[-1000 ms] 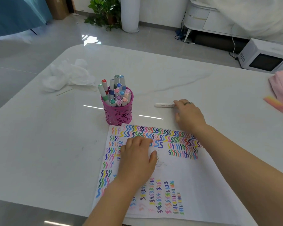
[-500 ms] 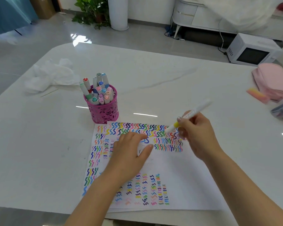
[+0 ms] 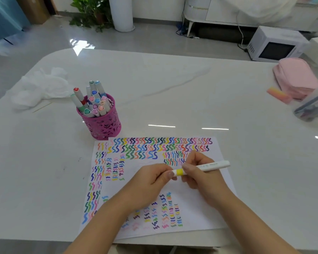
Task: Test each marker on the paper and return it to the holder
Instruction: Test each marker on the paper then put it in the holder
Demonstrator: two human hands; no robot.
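Over the middle of the paper point(image 3: 191, 204), both hands are meeting on one white marker point(image 3: 209, 165), which is lying almost level above the sheet with its long barrel pointing off to the right. The right hand point(image 3: 200, 176) is gripping the barrel, fingers curled round it just right of the yellow band point(image 3: 179, 172). The left hand point(image 3: 151, 182) is pinching the other end, and that tip is hiding under its fingers, so whether a cap is on there I cannot tell. The paper is lying flat on the white table point(image 3: 173, 92), with rows of coloured squiggles running along its top, left side and lower part. The pink holder point(image 3: 103, 125) is standing upright just beyond the sheet's top left corner, and the other markers point(image 3: 95, 102) are sticking up out of it, caps showing. A crumpled white wad point(image 3: 40, 87) is sitting well off to the left, and a pink pouch point(image 3: 296, 77) is resting near the far right edge.
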